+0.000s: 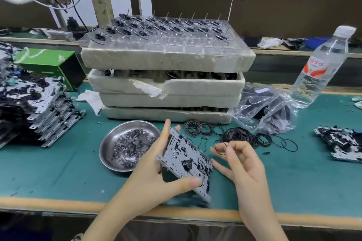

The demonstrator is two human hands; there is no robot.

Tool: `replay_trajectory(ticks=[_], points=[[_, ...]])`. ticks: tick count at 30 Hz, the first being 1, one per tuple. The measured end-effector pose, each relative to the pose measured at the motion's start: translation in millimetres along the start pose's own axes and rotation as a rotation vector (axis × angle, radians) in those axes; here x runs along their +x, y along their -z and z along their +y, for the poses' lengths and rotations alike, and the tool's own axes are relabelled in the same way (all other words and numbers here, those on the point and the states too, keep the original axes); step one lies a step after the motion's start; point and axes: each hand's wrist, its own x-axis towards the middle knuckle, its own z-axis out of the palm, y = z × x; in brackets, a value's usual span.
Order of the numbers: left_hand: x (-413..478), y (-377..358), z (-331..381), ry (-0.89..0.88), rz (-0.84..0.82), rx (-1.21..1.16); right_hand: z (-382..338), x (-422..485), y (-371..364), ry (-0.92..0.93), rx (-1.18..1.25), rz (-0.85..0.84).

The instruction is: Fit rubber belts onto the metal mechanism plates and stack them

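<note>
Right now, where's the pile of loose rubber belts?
Head view: the belt pile lies on the green mat, right of centre, between the steel bowl and the plastic bags, just beyond the right hand.

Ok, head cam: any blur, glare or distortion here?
Head view: plate in the left hand motion-blurred at its lower edge; stack of plates at far left smeared; water bottle leans from wide-angle distortion; mild glare on the steel bowl; light even, shadows soft.
</note>
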Motion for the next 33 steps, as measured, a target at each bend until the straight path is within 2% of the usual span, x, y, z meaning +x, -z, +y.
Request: replay_trajectory(ticks=[3, 6, 11, 17, 19, 21, 23, 25, 29, 33], points=[[3, -3, -2, 0.004, -0.032, -0.043, -3, -1, 3, 0.000, 0.053, -0.021], [8, -9, -1, 0.022, 0.054, -0.019, -4, 0, 5, 0.012, 0.132, 0.011], [11, -21, 1, 0.002, 0.166, 0.284, -1, 3, 6, 0.066, 0.131, 0.107], [3, -24, 4, 0.039, 0.094, 0.633, 6, 5, 7, 0.140, 0.093, 0.132], [-2, -21, 13, -0.042, 0.097, 0.661, 9, 6, 7, 0.175, 0.058, 0.154], [-6, -11, 31, -0.224, 0.222, 0.635, 10, 6, 7, 0.210, 0.032, 0.193], [-3, 9, 50, -0.403, 0.422, 0.642, 10, 7, 7, 0.238, 0.030, 0.211], [6, 37, 69, -0.458, 0.583, 0.697, 10, 7, 7, 0.255, 0.019, 0.206], [33, 96, 100, -0.380, 0.857, 0.807, 9, 6, 6, 0.232, 0.028, 0.206], [60, 139, 111, -0.195, 0.985, 0.919, 8, 5, 5, 0.243, 0.012, 0.221]])
